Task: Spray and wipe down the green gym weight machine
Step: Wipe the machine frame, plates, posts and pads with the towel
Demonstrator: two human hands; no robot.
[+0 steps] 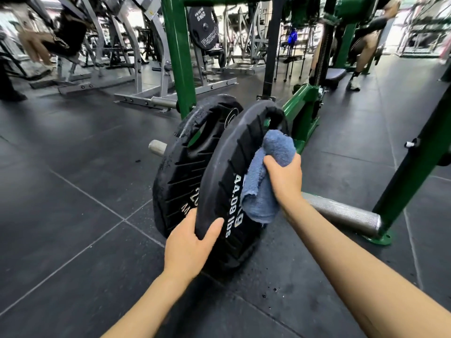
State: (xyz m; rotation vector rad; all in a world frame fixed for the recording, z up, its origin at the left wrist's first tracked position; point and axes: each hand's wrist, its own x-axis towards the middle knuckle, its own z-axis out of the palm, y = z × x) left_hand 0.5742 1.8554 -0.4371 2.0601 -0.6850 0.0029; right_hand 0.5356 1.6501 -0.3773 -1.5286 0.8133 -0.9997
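The right hand (284,176) has its grip curled tight round a bunched blue cloth (264,176), pressing it on the near weight plate (234,181)'s face, which stands on edge. The left hand (189,245) clasps that plate's lower rim, thumb across the front. The green frame (302,111) lies just beyond.

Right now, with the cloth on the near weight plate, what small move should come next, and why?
Probably drag the blue cloth down the face of the near plate, toward the white lettering. The right hand holds the cloth bunched against the upper part of the face, so the part below seems not yet wiped. The left hand grips the lower rim, which should keep the plate steady.
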